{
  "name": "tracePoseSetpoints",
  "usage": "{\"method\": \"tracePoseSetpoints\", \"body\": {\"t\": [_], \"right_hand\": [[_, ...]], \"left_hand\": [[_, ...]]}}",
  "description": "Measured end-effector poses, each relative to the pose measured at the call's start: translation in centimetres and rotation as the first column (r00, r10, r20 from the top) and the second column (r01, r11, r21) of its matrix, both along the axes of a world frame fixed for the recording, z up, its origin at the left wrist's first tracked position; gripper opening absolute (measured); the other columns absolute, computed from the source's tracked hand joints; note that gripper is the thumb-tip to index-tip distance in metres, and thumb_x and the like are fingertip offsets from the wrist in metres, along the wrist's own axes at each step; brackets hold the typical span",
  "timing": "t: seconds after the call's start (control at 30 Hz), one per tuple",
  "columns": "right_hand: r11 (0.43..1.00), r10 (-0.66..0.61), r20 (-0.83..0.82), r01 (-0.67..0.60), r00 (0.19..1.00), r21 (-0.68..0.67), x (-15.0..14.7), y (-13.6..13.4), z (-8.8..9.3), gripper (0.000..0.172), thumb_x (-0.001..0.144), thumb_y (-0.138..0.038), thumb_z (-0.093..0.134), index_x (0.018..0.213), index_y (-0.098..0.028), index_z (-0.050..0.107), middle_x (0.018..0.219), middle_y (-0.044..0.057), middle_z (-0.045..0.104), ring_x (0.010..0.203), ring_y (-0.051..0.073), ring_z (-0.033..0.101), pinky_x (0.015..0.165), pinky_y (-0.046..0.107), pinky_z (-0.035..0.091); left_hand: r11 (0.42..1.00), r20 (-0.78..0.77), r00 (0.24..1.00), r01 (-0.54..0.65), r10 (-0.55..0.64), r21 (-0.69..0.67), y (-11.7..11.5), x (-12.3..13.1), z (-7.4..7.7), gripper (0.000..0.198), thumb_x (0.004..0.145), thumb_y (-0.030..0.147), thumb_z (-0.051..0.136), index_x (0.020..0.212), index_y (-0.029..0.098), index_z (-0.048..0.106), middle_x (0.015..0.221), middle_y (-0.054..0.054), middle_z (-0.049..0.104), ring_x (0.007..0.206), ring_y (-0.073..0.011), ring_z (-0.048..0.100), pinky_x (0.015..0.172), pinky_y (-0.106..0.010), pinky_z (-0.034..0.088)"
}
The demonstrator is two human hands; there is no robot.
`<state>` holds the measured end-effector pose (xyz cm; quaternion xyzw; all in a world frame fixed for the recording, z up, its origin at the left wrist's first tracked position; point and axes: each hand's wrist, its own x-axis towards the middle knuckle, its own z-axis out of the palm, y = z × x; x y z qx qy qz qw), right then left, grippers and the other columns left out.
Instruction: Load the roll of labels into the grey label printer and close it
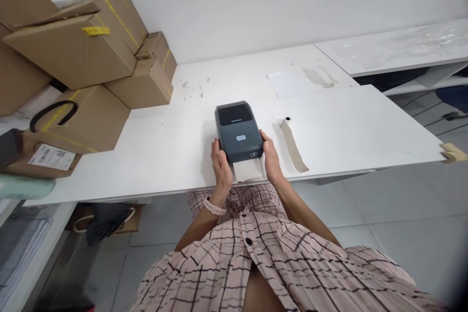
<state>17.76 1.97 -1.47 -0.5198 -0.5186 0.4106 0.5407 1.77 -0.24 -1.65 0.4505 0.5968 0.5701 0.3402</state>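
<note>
A dark grey-blue label printer (240, 132) sits on the white table with its lid closed. From its front slot a white label (248, 169) sticks out toward the table's near edge. My left hand (221, 165) is pressed along the printer's left side near the front corner, fingers together. On the opposite side, my right hand (271, 156) grips the front right corner, so the printer is held between both palms. Just right of it lies a small paper roll (287, 120) with its brownish strip (294, 148) unrolled toward me.
Cardboard boxes (73, 48) with yellow tape are piled on the left of the table (175, 156). A sheet of white paper (284, 84) and a scrap of backing (320, 78) lie at the back right. A wooden piece (453, 152) projects at the right corner.
</note>
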Motion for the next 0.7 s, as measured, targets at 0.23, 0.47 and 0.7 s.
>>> {"method": "tracePoseSetpoints", "body": {"t": [0.23, 0.47, 0.7], "right_hand": [[0.999, 0.008, 0.059, -0.010, 0.998, 0.040, 0.8, 0.7, 0.7, 0.070, 0.101, -0.077, 0.032, 0.155, -0.037, 0.052, 0.173, -0.001, 0.036, 0.164, 0.027, 0.025, 0.136, 0.056, 0.014], [0.931, 0.096, 0.246, -0.175, 0.965, 0.320, 1.6, 9.3, 6.1, 0.083, 0.098, -0.084, 0.008, 0.167, -0.040, 0.026, 0.173, -0.005, 0.033, 0.162, 0.026, 0.028, 0.133, 0.048, 0.025], [0.900, -0.007, 0.499, -0.212, 0.866, 0.380, 0.0, 21.6, 7.9, 0.089, 0.095, -0.086, 0.005, 0.169, -0.039, -0.008, 0.178, -0.002, 0.018, 0.166, 0.033, 0.012, 0.134, 0.056, 0.014]], "left_hand": [[0.999, 0.082, 0.996, -0.036, 0.033, 0.037, 0.6, 0.0, 1.1, 0.080, 0.100, 0.075, 0.027, 0.159, 0.025, 0.046, 0.176, -0.006, 0.029, 0.164, -0.0246, 0.023, 0.133, -0.040, 0.028], [0.963, 0.073, 0.989, 0.106, -0.128, 0.248, 7.6, -3.0, 7.2, 0.064, 0.103, 0.066, 0.036, 0.154, 0.030, 0.052, 0.165, -0.002, 0.049, 0.157, -0.0224, 0.040, 0.131, -0.037, 0.031], [0.992, -0.047, 0.994, 0.097, -0.101, -0.075, 9.9, -5.0, 4.5, 0.057, 0.097, 0.037, 0.059, 0.152, 0.022, 0.053, 0.159, -0.012, 0.056, 0.148, -0.0266, 0.052, 0.121, -0.040, 0.044]]}}
